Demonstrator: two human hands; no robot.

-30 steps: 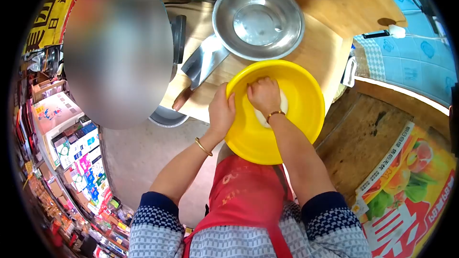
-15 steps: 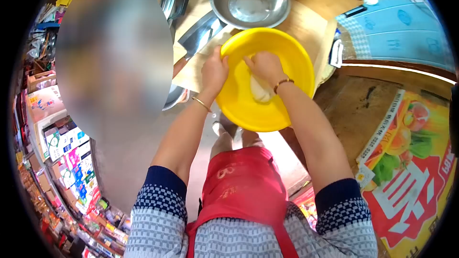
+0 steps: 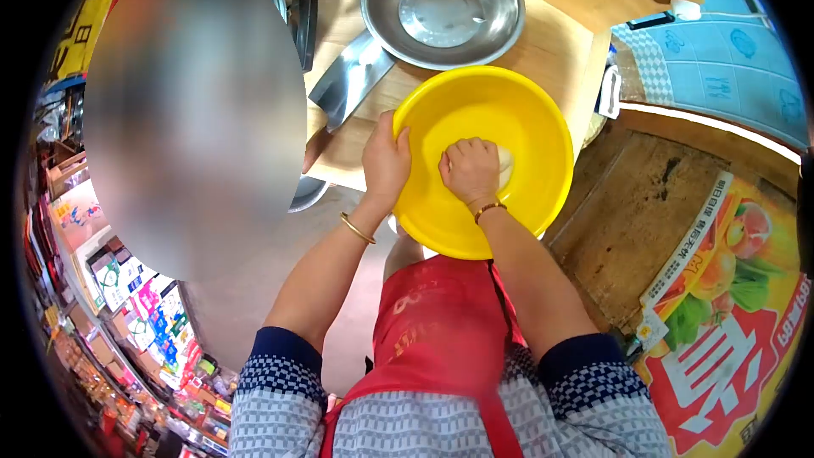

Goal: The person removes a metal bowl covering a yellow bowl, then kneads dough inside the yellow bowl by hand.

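Observation:
A yellow plastic basin (image 3: 543, 131) rests at the near edge of the wooden table, overhanging it towards me. My left hand (image 3: 387, 161) is closed round its left rim, thumb on the inner side. Inside, my right hand (image 3: 471, 171) is curled into a fist and pressed on a lump of pale dough (image 3: 506, 168). The dough shows at the right of the knuckles; the rest is hidden under the hand. A bracelet circles each wrist.
Behind the basin stands a steel bowl (image 3: 437, 15), with a broad cleaver blade (image 3: 352, 80) to its left on the wooden table (image 3: 551, 38). A blurred patch covers the left side. A blue patterned cloth (image 3: 721, 51) and a printed yellow carton (image 3: 721, 305) lie at right.
My right hand has closed into a fist over the dough, which stretched out below the hand before. The basin sits slightly lower and further right in view. My left hand keeps its rim hold.

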